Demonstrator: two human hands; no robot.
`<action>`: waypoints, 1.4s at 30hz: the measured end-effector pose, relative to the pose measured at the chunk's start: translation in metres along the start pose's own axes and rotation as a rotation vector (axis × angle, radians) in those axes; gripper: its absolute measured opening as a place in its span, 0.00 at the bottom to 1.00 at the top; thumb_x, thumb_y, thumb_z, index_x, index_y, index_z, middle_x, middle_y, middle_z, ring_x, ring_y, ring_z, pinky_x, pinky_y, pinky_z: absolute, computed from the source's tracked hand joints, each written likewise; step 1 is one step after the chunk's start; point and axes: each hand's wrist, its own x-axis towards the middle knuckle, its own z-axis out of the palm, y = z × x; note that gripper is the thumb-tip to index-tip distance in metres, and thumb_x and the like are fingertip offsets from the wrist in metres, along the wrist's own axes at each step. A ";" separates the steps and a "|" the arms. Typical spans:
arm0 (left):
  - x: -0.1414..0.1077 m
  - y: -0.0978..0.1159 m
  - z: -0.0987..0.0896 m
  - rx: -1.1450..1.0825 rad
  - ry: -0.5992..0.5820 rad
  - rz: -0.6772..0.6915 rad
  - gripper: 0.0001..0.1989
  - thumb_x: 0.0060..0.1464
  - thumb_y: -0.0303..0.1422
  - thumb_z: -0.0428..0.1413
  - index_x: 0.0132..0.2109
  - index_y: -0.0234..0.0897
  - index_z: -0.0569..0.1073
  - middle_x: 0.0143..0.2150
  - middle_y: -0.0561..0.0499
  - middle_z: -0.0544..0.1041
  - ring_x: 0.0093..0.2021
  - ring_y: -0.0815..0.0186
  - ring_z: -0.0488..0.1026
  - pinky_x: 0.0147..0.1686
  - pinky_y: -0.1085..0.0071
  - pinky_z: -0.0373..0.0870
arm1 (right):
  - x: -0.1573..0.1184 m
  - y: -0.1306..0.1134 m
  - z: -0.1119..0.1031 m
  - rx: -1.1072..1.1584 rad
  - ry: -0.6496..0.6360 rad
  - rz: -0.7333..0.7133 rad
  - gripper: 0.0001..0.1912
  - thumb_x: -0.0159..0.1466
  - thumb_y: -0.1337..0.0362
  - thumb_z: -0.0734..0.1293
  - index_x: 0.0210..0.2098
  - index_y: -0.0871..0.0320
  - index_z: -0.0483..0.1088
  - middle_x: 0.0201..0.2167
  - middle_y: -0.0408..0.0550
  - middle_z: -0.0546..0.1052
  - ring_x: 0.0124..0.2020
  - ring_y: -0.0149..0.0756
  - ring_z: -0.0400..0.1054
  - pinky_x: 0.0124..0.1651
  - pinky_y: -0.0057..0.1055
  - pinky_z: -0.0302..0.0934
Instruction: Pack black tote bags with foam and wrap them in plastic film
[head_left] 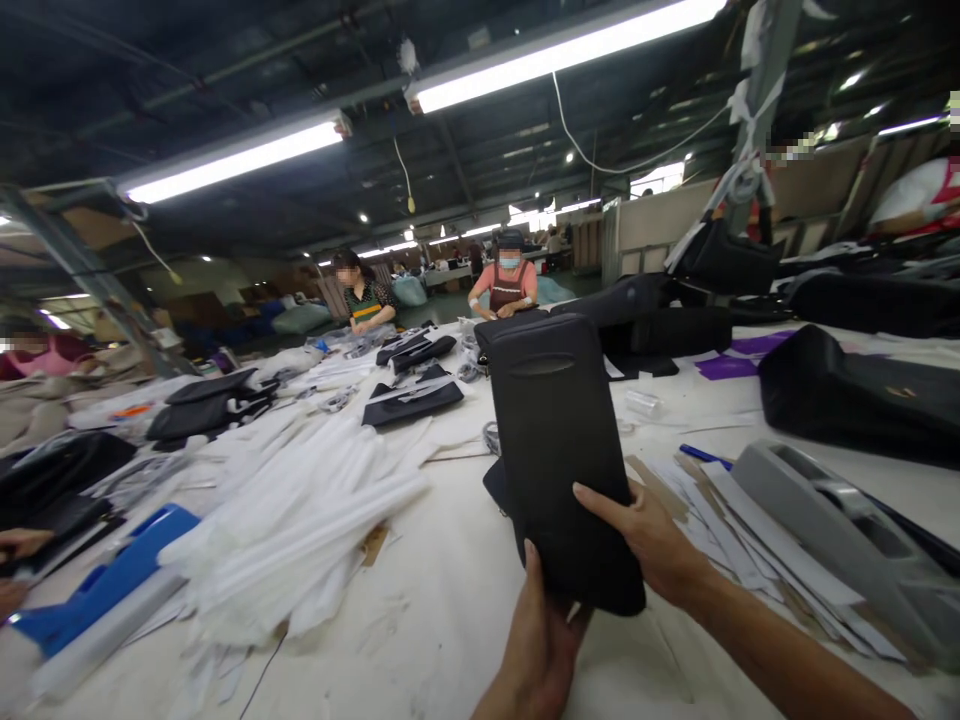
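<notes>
Left hand: mine point(544, 645) cups the black case's lower end, thumb against its edge, some fingers hidden beneath.
Right hand: mine point(664, 545) pinches the case's right edge, thumb on the face, fingers out of sight behind.
Black case point(559, 450): tilted upright over the table point(435, 625); both grips sit low, so a slack pinch could let its top tip away. Smooth, matte, round-cornered, with a slim oval detail near the top.
Loose papers point(784, 560): right of the case; my forearm could sweep them askew. Thin, flat, fanned.
Grey dispenser point(832, 530): farther right of the case; swinging the case into it could scuff the surface. Hard, blocky.
White sheets point(300, 510): left of the case; soft, filmy, rumpled.
Dark bags point(420, 408): beyond the case, leftward; limp, flattened.
</notes>
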 end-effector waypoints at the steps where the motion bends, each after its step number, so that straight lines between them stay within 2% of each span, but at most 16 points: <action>1: 0.008 -0.003 0.006 -0.060 -0.037 -0.029 0.27 0.63 0.51 0.48 0.60 0.37 0.70 0.60 0.42 0.73 0.57 0.59 0.72 0.54 0.63 0.71 | 0.006 -0.012 0.002 -0.114 -0.050 -0.028 0.24 0.57 0.54 0.74 0.49 0.61 0.75 0.40 0.52 0.82 0.43 0.49 0.76 0.49 0.43 0.71; 7: 0.042 -0.029 0.047 -0.372 -0.121 -0.151 0.24 0.60 0.49 0.53 0.38 0.30 0.77 0.37 0.45 0.79 0.36 0.68 0.78 0.41 0.75 0.74 | 0.035 -0.059 0.018 -0.937 -0.378 -0.270 0.12 0.61 0.58 0.65 0.37 0.59 0.77 0.30 0.44 0.80 0.33 0.41 0.73 0.35 0.31 0.65; 10: 0.048 -0.053 0.056 -0.505 -0.133 -0.165 0.25 0.61 0.49 0.51 0.35 0.28 0.76 0.33 0.46 0.78 0.34 0.69 0.76 0.42 0.74 0.73 | 0.042 -0.055 0.030 -1.152 -0.573 -0.305 0.12 0.59 0.64 0.63 0.37 0.56 0.78 0.29 0.42 0.79 0.32 0.38 0.71 0.34 0.27 0.62; 13: 0.044 -0.077 0.055 -0.555 -0.150 -0.182 0.27 0.62 0.50 0.49 0.41 0.28 0.77 0.38 0.44 0.79 0.37 0.68 0.76 0.43 0.75 0.72 | 0.044 -0.039 0.037 -1.292 -0.764 -0.258 0.14 0.55 0.70 0.63 0.36 0.54 0.79 0.26 0.41 0.78 0.30 0.35 0.71 0.32 0.25 0.59; 16: 0.026 -0.083 0.043 -0.429 -0.141 -0.272 0.25 0.60 0.50 0.53 0.42 0.29 0.78 0.44 0.41 0.79 0.39 0.66 0.76 0.40 0.73 0.70 | 0.045 -0.025 0.032 -1.358 -0.905 -0.228 0.14 0.53 0.71 0.63 0.33 0.54 0.79 0.24 0.41 0.78 0.27 0.34 0.70 0.30 0.24 0.57; 19: -0.008 -0.060 0.020 0.087 -0.151 -0.363 0.21 0.53 0.48 0.60 0.36 0.29 0.77 0.39 0.38 0.79 0.36 0.61 0.77 0.36 0.69 0.69 | 0.045 -0.020 0.018 -1.347 -0.957 -0.251 0.11 0.54 0.70 0.65 0.32 0.54 0.78 0.26 0.42 0.78 0.28 0.35 0.71 0.31 0.25 0.58; 21: -0.041 -0.030 -0.002 0.535 -0.114 -0.137 0.19 0.49 0.47 0.63 0.32 0.31 0.76 0.30 0.44 0.78 0.29 0.63 0.74 0.31 0.71 0.66 | 0.042 -0.019 0.009 -1.334 -0.950 -0.299 0.11 0.56 0.69 0.65 0.34 0.53 0.78 0.28 0.42 0.80 0.31 0.36 0.73 0.33 0.26 0.58; 24: -0.093 0.023 -0.036 0.975 0.244 0.420 0.23 0.55 0.52 0.56 0.26 0.36 0.71 0.21 0.51 0.71 0.23 0.68 0.67 0.28 0.72 0.64 | 0.036 -0.015 -0.001 -1.357 -0.895 -0.416 0.10 0.59 0.66 0.66 0.39 0.50 0.77 0.33 0.42 0.81 0.36 0.39 0.75 0.36 0.28 0.60; 26: -0.117 0.054 -0.055 1.144 0.570 0.785 0.18 0.56 0.49 0.55 0.31 0.38 0.72 0.27 0.50 0.74 0.29 0.64 0.71 0.33 0.70 0.68 | 0.034 -0.008 -0.009 -1.397 -0.798 -0.509 0.12 0.60 0.61 0.68 0.43 0.49 0.77 0.38 0.44 0.82 0.39 0.43 0.75 0.39 0.31 0.63; 27: -0.124 0.067 -0.063 1.191 0.700 0.939 0.16 0.54 0.48 0.58 0.37 0.39 0.74 0.35 0.48 0.77 0.37 0.60 0.73 0.38 0.67 0.71 | 0.034 -0.005 -0.015 -1.408 -0.738 -0.555 0.15 0.60 0.58 0.69 0.46 0.49 0.76 0.41 0.46 0.81 0.41 0.45 0.75 0.42 0.34 0.64; 28: -0.126 0.077 -0.069 1.222 0.752 1.028 0.18 0.53 0.47 0.59 0.45 0.40 0.74 0.45 0.46 0.78 0.44 0.56 0.74 0.45 0.64 0.71 | 0.034 -0.001 -0.023 -1.407 -0.683 -0.597 0.18 0.59 0.56 0.70 0.49 0.49 0.75 0.43 0.48 0.81 0.43 0.47 0.75 0.46 0.38 0.65; 30: -0.121 0.089 -0.077 1.234 0.729 1.059 0.27 0.51 0.46 0.60 0.57 0.42 0.70 0.59 0.45 0.72 0.57 0.51 0.70 0.55 0.59 0.69 | 0.036 0.005 -0.042 -1.366 -0.605 -0.666 0.21 0.60 0.53 0.71 0.51 0.50 0.74 0.47 0.49 0.80 0.47 0.48 0.74 0.56 0.44 0.61; 32: -0.107 0.093 -0.079 1.223 0.624 0.962 0.30 0.52 0.48 0.58 0.59 0.42 0.69 0.62 0.46 0.71 0.60 0.51 0.68 0.58 0.58 0.68 | 0.038 0.008 -0.064 -1.300 -0.526 -0.695 0.20 0.61 0.52 0.70 0.51 0.49 0.74 0.49 0.48 0.79 0.51 0.47 0.72 0.65 0.47 0.53; 37: -0.083 0.089 -0.074 1.242 0.554 0.906 0.25 0.49 0.51 0.59 0.50 0.43 0.76 0.53 0.49 0.77 0.56 0.52 0.72 0.52 0.62 0.73 | 0.037 0.010 -0.099 -1.120 -0.174 -0.560 0.20 0.60 0.50 0.70 0.49 0.50 0.74 0.60 0.51 0.71 0.62 0.51 0.62 0.65 0.50 0.53; 40: -0.077 0.089 -0.076 1.234 0.602 0.904 0.24 0.48 0.54 0.57 0.46 0.44 0.76 0.45 0.51 0.81 0.48 0.52 0.77 0.47 0.63 0.76 | 0.036 0.012 -0.102 -1.045 -0.082 -0.450 0.23 0.58 0.48 0.69 0.50 0.50 0.73 0.63 0.51 0.67 0.63 0.53 0.60 0.62 0.50 0.58; 42: -0.074 0.091 -0.081 1.262 0.668 0.888 0.24 0.48 0.55 0.56 0.45 0.44 0.76 0.43 0.52 0.81 0.47 0.51 0.77 0.45 0.62 0.76 | 0.033 0.013 -0.101 -1.028 -0.075 -0.358 0.25 0.57 0.46 0.69 0.51 0.50 0.72 0.58 0.51 0.72 0.58 0.53 0.65 0.58 0.49 0.62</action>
